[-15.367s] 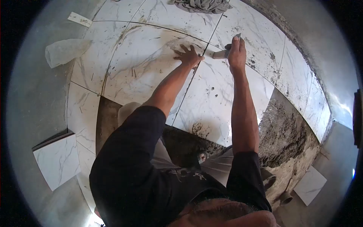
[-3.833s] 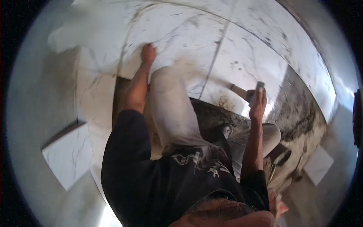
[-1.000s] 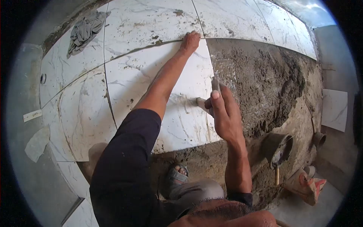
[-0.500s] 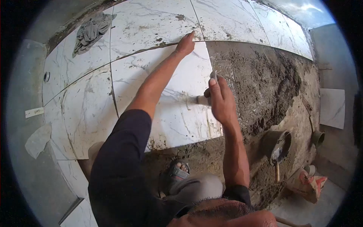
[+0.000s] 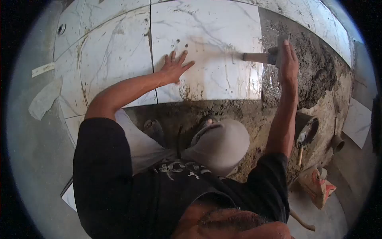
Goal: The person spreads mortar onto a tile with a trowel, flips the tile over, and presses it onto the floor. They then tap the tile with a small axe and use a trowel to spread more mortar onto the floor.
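Observation:
My left hand [image 5: 175, 69] lies with its fingers spread on a white marbled tile [image 5: 223, 40], near the tile's left edge. Past the tile's right edge, my right hand [image 5: 287, 59] is closed round a hammer-like tool [image 5: 256, 57], whose pale cylindrical part points left over the tile. Dark wet mortar [image 5: 318, 71] lies under and to the right of my right hand. Mud specks and smears mark the tile's surface.
A bucket [image 5: 308, 129] with a wooden-handled tool [image 5: 300, 155] in it stands at the right. Nearby are a small pot [image 5: 337, 143], a torn bag [image 5: 316, 185] and a loose tile [image 5: 358, 121]. A drain ring [image 5: 61, 29] shows at the upper left.
The view has shifted. My left hand has moved from the tile's far edge to its near left part, fingers now spread. My right hand still holds the tool, whose pale part shows more.

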`<action>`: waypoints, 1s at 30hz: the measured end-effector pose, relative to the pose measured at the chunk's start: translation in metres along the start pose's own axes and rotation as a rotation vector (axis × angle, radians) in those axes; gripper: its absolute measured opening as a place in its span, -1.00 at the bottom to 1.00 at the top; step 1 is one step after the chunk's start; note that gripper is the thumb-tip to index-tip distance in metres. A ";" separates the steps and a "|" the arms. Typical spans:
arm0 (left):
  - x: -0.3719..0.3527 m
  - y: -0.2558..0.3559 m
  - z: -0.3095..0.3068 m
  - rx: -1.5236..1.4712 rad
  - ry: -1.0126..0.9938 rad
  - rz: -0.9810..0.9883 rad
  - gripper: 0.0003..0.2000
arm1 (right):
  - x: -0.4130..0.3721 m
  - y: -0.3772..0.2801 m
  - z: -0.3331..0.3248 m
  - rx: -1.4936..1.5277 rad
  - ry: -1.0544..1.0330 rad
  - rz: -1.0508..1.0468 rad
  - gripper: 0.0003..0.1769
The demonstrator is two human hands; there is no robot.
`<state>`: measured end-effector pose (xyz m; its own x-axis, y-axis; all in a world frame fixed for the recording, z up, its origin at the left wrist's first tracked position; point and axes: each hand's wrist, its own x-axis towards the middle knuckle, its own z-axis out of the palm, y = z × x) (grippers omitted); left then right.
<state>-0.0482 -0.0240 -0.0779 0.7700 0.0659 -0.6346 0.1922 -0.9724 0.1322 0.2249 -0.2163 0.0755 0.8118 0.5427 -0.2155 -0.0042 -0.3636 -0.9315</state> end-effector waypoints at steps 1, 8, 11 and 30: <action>0.004 -0.001 0.002 0.019 0.049 -0.015 0.08 | -0.010 -0.004 0.004 -0.013 -0.004 0.009 -0.41; 0.005 0.002 0.016 0.019 0.092 -0.079 0.11 | -0.076 -0.017 0.017 0.000 -0.117 -0.074 -0.40; 0.011 0.001 0.018 -0.015 0.106 -0.130 0.11 | -0.091 -0.017 0.020 -0.095 0.326 -0.002 -0.26; -0.002 -0.013 0.028 -0.091 0.254 -0.077 0.01 | -0.085 -0.054 0.114 -0.014 -0.267 -0.175 -0.52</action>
<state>-0.0696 -0.0182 -0.0997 0.8767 0.2039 -0.4357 0.3009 -0.9391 0.1662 0.0894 -0.1571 0.1109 0.6177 0.7767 -0.1227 0.1316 -0.2560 -0.9577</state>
